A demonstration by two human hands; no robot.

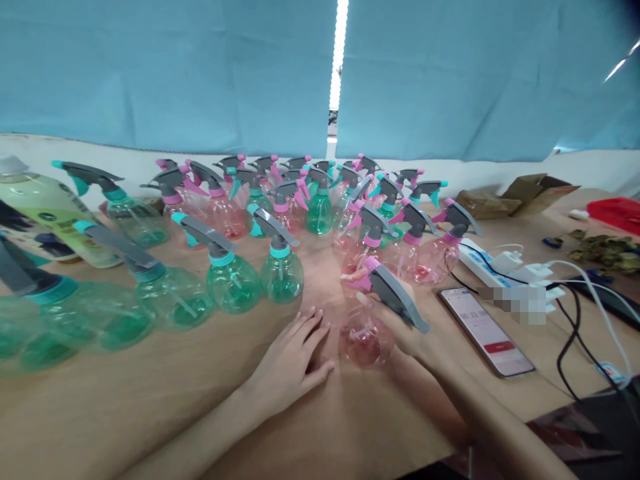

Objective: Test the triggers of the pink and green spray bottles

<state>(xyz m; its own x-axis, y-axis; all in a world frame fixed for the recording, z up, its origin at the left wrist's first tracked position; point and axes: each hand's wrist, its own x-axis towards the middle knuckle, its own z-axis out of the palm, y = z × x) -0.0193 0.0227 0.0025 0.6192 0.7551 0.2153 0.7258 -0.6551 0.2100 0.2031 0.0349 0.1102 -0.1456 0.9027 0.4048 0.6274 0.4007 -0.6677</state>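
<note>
My left hand (297, 353) lies on the table with its fingers spread, holding nothing. Just to the right, a pink spray bottle (367, 341) with a grey and pink trigger head stands upright or nearly so. Around its neck, below the trigger head, are the fingers of my right hand (405, 327), closed on it; part of that hand is hidden behind the bottle. A row of green spray bottles, among them one with a turquoise collar (283, 277), stands beyond my left hand. More pink spray bottles (435, 259) stand beyond my right hand.
Several more pink and green bottles crowd the back of the wooden table (210, 413). To the right lie a phone (485, 330), a white power strip (493, 270) with cables, and an opened cardboard box (540, 193). A large labelled bottle (60, 213) stands at the left.
</note>
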